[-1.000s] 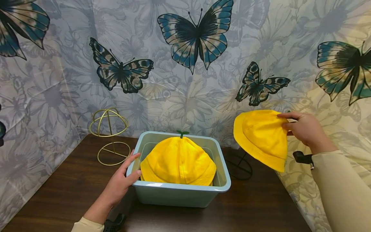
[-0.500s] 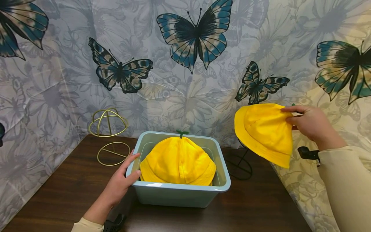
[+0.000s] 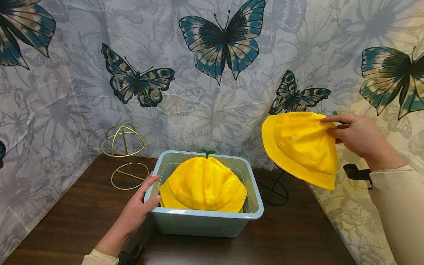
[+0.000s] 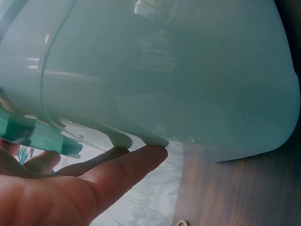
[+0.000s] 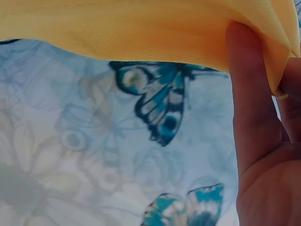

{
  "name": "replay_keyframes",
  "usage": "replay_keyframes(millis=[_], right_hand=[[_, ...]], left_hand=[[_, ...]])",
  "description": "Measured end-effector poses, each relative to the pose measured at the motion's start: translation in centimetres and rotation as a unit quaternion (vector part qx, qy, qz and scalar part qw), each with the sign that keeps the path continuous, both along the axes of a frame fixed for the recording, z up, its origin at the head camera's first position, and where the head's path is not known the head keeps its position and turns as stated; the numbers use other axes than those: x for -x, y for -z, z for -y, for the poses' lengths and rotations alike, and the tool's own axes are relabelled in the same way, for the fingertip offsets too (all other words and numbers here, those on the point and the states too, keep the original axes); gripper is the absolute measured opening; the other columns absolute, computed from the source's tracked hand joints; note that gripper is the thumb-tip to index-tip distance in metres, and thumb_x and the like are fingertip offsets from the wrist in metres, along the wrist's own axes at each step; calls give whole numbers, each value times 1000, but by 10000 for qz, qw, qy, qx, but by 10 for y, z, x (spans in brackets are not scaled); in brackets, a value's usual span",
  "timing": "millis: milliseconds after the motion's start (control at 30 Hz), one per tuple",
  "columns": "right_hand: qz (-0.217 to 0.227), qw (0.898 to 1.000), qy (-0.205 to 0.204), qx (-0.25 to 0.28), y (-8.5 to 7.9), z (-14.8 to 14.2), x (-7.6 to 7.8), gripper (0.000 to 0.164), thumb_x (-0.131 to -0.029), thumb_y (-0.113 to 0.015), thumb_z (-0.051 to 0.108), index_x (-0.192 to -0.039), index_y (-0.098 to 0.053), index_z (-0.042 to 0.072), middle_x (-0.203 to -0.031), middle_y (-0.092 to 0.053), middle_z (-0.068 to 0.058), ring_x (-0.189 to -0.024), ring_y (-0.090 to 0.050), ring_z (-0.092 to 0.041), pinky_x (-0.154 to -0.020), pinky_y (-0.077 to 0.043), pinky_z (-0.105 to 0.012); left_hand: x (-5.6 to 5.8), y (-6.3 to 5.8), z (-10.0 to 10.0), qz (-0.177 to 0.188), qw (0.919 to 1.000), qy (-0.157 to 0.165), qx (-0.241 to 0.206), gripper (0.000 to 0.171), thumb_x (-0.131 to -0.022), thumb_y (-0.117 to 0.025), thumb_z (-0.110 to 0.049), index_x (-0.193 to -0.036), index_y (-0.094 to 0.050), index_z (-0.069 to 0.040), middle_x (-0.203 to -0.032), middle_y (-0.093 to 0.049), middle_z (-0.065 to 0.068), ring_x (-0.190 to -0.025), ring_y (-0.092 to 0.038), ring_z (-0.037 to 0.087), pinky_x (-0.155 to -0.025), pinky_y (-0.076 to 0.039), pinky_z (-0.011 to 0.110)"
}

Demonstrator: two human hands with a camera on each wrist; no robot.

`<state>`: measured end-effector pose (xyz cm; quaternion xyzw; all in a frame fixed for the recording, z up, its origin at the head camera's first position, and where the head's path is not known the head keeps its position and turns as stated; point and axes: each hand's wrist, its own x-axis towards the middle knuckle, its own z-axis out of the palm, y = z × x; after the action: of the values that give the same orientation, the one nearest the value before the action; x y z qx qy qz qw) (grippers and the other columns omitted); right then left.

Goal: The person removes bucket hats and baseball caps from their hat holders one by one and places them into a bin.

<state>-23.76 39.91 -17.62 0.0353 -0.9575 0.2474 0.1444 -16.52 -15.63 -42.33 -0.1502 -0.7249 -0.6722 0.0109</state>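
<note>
My right hand (image 3: 356, 138) pinches a yellow bucket hat (image 3: 299, 147) at its right side, holding it tilted in the air. A green sprout on that hat shows just above the fingers. The right wrist view has the yellow cloth (image 5: 155, 37) between thumb and fingers. My left hand (image 3: 137, 206) holds the left side of a pale blue-green plastic bin (image 3: 205, 223), thumb over the rim. Fingers (image 4: 127, 172) touch its outer wall in the left wrist view. Inside the bin sits another yellow bucket hat (image 3: 203, 186), sprout up, crown above the rim.
A gold wire hat stand (image 3: 124, 156) stands bare at the back left of the dark wooden table (image 3: 63, 217). Behind the held hat, a black wire stand (image 3: 275, 189) shows only its lower part. A butterfly-print cloth (image 3: 218, 114) hangs close behind the table.
The held hat has risen, and my right hand has moved up and to the right with it. My left hand, the bin and the hat inside have stayed in place.
</note>
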Motion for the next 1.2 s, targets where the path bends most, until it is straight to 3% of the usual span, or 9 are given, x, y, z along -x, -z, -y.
replay_keyframes(millis=[500,667,900,1200], right_hand=[[-752,9945,-584,-435,-17,54,-20,30,-98,-62,5,-127,-69,6,-129,-59,-20,-80,-57,14,-62,-51,-15],[-825,9923,-845,-363,-20,70,-26,30,-97,-62,2,-126,-70,7,-129,-61,-16,-89,-64,2,-65,-50,-13],[-866,9883,-1188,-393,-19,95,-28,31,-93,-68,1,-122,-73,10,-128,-64,-15,-110,-62,-32,-69,-47,-8],[-1158,9752,-1820,-489,-17,123,-26,29,-91,-70,-3,-114,-77,13,-118,-69,-8,-107,-62,-23,-75,-46,-8]], left_hand=[[0,-1,0,28,9999,-75,66,58,-99,-55,-13,-153,-34,-5,-166,-3,11,-147,-2,42,-108,-20,66],[0,-1,-1,18,9999,-95,85,57,-99,-56,-13,-152,-35,-5,-166,-3,12,-147,-2,42,-108,-19,66],[0,-1,-1,6,9999,-88,76,57,-99,-56,-13,-152,-35,-4,-166,-3,13,-147,-2,43,-108,-19,67],[0,0,-1,23,10000,-59,43,57,-100,-55,-12,-152,-34,-5,-166,-2,12,-147,-1,43,-108,-18,66]])
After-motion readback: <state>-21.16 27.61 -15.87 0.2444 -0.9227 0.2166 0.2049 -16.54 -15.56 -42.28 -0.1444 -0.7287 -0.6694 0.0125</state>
